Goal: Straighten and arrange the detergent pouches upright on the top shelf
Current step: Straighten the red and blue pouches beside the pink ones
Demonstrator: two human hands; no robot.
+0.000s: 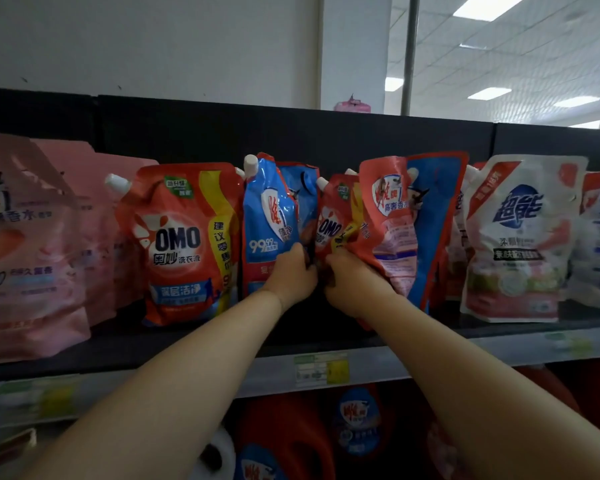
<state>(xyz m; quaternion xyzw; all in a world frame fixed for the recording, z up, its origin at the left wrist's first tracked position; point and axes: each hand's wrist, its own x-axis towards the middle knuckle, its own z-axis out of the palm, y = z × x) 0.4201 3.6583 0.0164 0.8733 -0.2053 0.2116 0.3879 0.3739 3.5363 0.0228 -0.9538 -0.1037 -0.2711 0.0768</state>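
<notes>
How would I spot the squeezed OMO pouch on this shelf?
On the top shelf, find where the left hand and right hand meet mid-row. Just above them a red OMO pouch is wedged between a blue pouch and a pink-faced pouch. Unlike the big OMO pouch, fully shown further left, it shows only a narrow strip.

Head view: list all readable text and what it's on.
"OMO", "奥妙 洗衣液": big red pouch
"99.99": blue pouch
"OMO": small red pouch
"高奢香水": tilted pouch
"超能": white pouch
"香水", "100": pink pouch
Too blurred to read: shelf price tags and the smaller print on the pouches.
</notes>
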